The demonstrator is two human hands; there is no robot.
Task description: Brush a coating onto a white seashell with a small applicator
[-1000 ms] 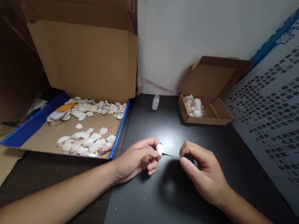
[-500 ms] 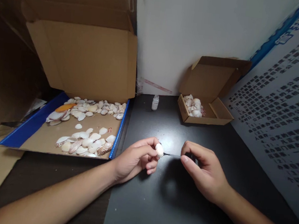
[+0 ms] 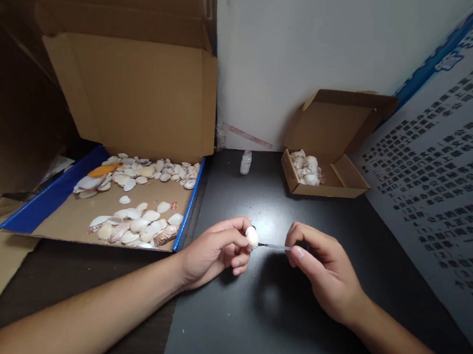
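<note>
In the head view, my left hand (image 3: 222, 251) is closed, pinching a small white ribbed seashell (image 3: 252, 237) between thumb and forefinger. A bit of something dark shows at the shell's upper edge. From its lower right side a thin strip (image 3: 275, 246), dark at the shell end and pale grey farther along, reaches across to my right hand (image 3: 323, 270). The right thumb and forefinger pinch the strip's other end. Its exact kind is too small to make out, and I cannot tell whether it goes into the shell or only touches it.
At left, an open cardboard box (image 3: 43, 202) with blue sides holds many seashells (image 3: 142, 226) and an orange piece (image 3: 104, 170). Behind my hands stands a small clear bottle (image 3: 245, 164). A smaller open box (image 3: 328, 191) with white shells (image 3: 308, 170) sits at the back right, near a printed panel (image 3: 448, 176).
My right thumb has slid slightly right, and more of the pale strip shows between the hands. The left hand and the shell have stayed in place.
</note>
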